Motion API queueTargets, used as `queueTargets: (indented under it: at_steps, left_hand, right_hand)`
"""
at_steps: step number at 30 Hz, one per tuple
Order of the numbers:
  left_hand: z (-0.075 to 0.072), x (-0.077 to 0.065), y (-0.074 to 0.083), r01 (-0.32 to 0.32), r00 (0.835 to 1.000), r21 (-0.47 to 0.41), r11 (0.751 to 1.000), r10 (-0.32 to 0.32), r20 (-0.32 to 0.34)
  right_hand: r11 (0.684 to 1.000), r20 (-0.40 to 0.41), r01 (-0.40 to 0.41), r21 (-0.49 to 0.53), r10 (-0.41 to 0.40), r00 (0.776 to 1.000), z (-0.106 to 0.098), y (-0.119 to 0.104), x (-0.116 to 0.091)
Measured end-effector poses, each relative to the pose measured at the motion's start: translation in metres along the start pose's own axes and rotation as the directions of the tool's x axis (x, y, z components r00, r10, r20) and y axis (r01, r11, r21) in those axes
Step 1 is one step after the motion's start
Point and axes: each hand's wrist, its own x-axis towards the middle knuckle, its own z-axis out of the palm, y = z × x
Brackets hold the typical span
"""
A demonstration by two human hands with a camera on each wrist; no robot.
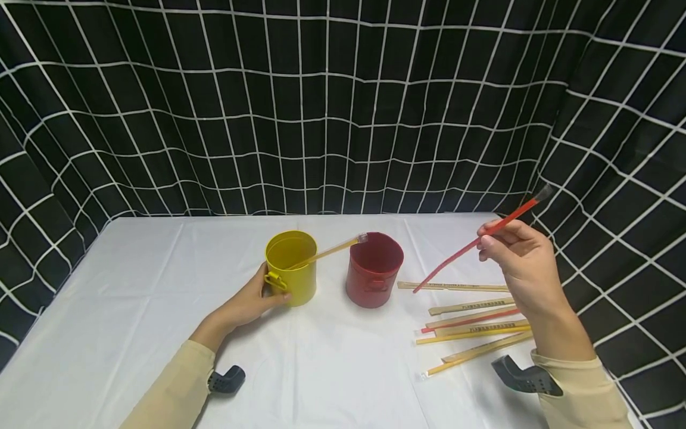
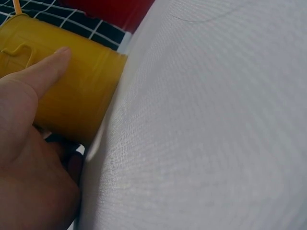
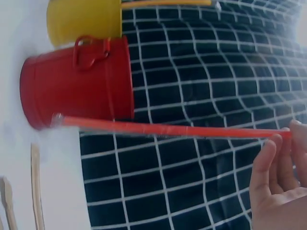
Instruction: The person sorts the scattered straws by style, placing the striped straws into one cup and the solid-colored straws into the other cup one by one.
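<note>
My left hand [image 1: 241,310] grips a small yellow bucket [image 1: 302,287] at its left side, with the thumb lying along the front wall near its handle loop. The bucket stands upright on the table, and a yellow straw [image 1: 334,248] in a clear wrapper leans out of it to the right. Between thumb and fingers my right hand [image 1: 530,265] pinches a red straw [image 1: 509,218], also in a clear sleeve. That straw slants down left, and its lower end points toward a red bucket [image 3: 72,88], which stands upright right of the yellow one.
Under my right forearm lie several paper-wrapped sticks [image 1: 471,306], with another red straw [image 1: 474,320] and a yellow straw [image 1: 455,336] among them. A white cloth [image 1: 161,280] covers the table. Black curtains [image 1: 300,107] with a white grid enclose the back and sides.
</note>
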Motion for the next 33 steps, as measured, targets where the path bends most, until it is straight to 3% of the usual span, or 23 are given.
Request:
queueTargets:
  at_steps: [5,11,15,21,28,33]
  left_hand:
    - [-0.001,0.001,0.001,0.011,1.000,0.007,1.000,-0.011,-0.002]
    - [-0.002,0.004,0.005,0.025,1.000,0.006,1.000,-0.025,0.002]
    - [-0.002,0.002,0.005,0.038,0.999,0.001,0.999,-0.038,0.002]
    - [-0.004,-0.001,0.001,0.033,0.999,0.009,0.999,-0.033,-0.001]
    - [-0.003,-0.002,0.001,0.024,1.000,0.002,1.000,-0.024,0.006]
    - [-0.002,-0.001,0.004,0.026,1.000,-0.006,1.000,-0.026,0.005]
  right_hand:
    - [1.000,0.015,-0.011,0.016,0.011,1.000,0.015,-0.010,-0.003]
    - [0.988,0.092,0.067,0.141,-0.081,0.992,0.037,-0.021,-0.001]
    - [0.975,0.114,0.095,0.201,-0.120,0.986,0.060,-0.028,0.003]
    - [0.961,0.115,0.078,0.265,-0.112,0.987,0.096,-0.035,0.010]
    - [0.962,0.064,0.090,0.258,-0.110,0.992,0.125,-0.030,0.012]
    - [0.982,0.019,0.123,0.145,-0.127,0.992,0.132,-0.018,0.014]
